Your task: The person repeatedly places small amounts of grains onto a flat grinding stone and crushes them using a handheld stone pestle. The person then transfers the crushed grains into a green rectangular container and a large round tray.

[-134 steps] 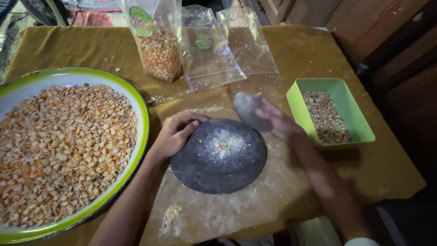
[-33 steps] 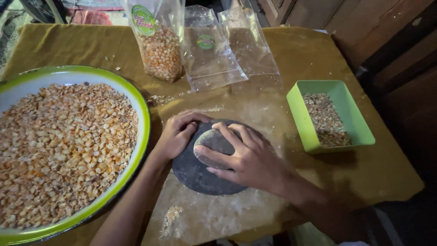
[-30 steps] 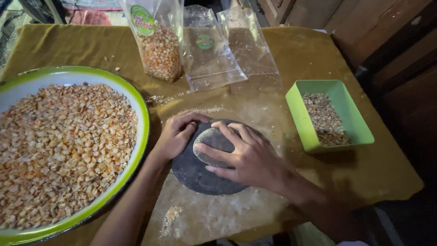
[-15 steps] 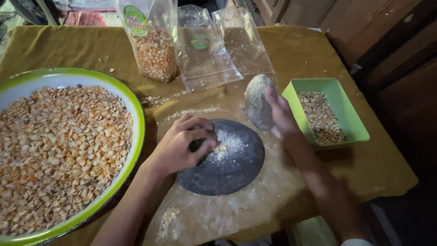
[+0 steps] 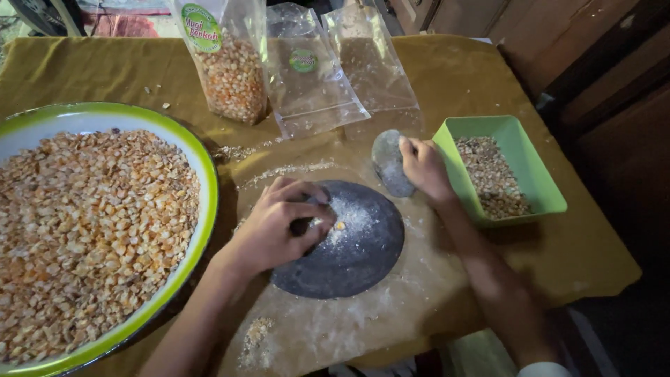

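Head camera looks down on the left hand (image 5: 276, 227), which rests on the near-left part of a round dark grinding stone (image 5: 342, 244), fingers curled narrow and pinching at a single yellow corn kernel (image 5: 340, 225) that lies in a patch of white flour near the stone's middle. The right hand (image 5: 423, 166) is closed around a grey oval hand stone (image 5: 388, 162), held on edge just beyond the far-right rim of the grinding stone and apart from it.

The grinding stone sits on a brown sheet of paper (image 5: 419, 293) dusted with flour, near the front edge of the desk (image 5: 84, 70), which is covered in an olive-yellow cloth. A small heap of crushed meal (image 5: 255, 335) lies on the paper toward the front edge, left of the stone.

Just right of the right hand, touching its knuckles or nearly so, stands a square green plastic tray (image 5: 530, 157) holding darker, mixed grain, toward the right edge of the desk. On the left edge a large white enamel basin with a green rim (image 5: 202, 174) is filled with dried corn kernels. Along the back edge stand clear plastic bags: one (image 5: 227, 70) partly filled with corn and bearing a green round label, and two emptier ones (image 5: 314, 77) lying flat beside it.
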